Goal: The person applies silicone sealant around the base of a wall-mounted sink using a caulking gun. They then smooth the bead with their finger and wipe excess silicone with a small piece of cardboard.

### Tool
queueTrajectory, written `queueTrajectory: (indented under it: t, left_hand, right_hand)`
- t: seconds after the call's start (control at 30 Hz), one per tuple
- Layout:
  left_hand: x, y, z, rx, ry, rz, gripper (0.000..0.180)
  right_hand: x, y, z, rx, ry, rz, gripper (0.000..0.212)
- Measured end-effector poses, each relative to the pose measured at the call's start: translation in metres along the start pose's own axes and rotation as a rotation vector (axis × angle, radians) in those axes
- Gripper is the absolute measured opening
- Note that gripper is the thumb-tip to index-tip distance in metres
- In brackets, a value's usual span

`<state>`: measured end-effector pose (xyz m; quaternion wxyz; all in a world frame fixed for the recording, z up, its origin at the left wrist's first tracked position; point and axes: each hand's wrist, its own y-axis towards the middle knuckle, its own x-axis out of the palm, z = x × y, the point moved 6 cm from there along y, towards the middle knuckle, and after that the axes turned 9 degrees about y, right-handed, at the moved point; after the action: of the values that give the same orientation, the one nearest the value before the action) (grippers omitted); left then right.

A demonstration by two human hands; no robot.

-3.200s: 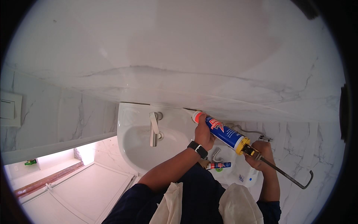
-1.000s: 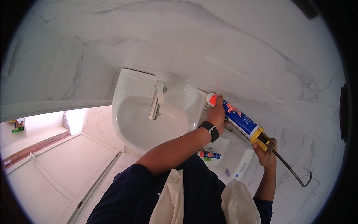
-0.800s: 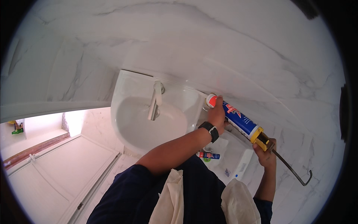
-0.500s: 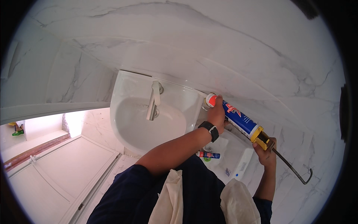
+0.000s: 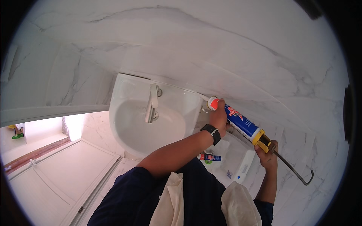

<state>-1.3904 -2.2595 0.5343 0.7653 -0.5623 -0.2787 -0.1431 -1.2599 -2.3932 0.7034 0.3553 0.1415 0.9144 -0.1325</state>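
Observation:
A caulking gun with a yellow frame (image 5: 261, 140) and a long hooked metal rod (image 5: 292, 167) carries a blue, white and red sealant cartridge (image 5: 241, 123). My left hand (image 5: 217, 117) is wrapped round the cartridge near its front end. At the rear, my right hand (image 5: 267, 156) grips the gun's yellow handle end, its fingers partly hidden. The pale nozzle (image 5: 203, 96) points at the seam between the wall and the back right corner of a white washbasin (image 5: 122, 107). Whether its tip touches the seam, I cannot tell.
A chrome faucet (image 5: 152, 105) stands at the basin's back. Below my left forearm, a second sealant cartridge (image 5: 213, 157) lies on a white fixture (image 5: 241, 160). Marble-patterned wall (image 5: 226, 45) runs behind the basin. A white panelled door (image 5: 71, 165) is at the lower left.
The basin appears slightly further left and lower in view. My hands keep their hold on the gun, which has barely shifted; a bit more of the nozzle shows.

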Motion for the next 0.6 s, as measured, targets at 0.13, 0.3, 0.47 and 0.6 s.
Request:
queueTrajectory:
  t: [0.13, 0.3, 0.47, 0.6]
  left_hand:
    - [-0.002, 0.004, -0.003, -0.011, 0.024, 0.024, 0.047]
    - [-0.002, 0.008, -0.006, -0.010, 0.039, 0.026, 0.046]
    - [-0.002, 0.009, -0.005, 0.016, 0.026, 0.024, 0.045]
    - [-0.003, 0.008, -0.004, 0.015, 0.044, 0.041, 0.045]
  right_hand:
    - [-0.001, -0.006, 0.012, 0.028, -0.028, 0.044, 0.044]
    - [-0.002, -0.008, 0.021, 0.049, -0.048, 0.027, 0.045]
    - [-0.001, -0.009, 0.020, 0.033, -0.053, 0.046, 0.045]
    - [-0.001, -0.010, 0.025, 0.082, -0.014, 0.064, 0.045]
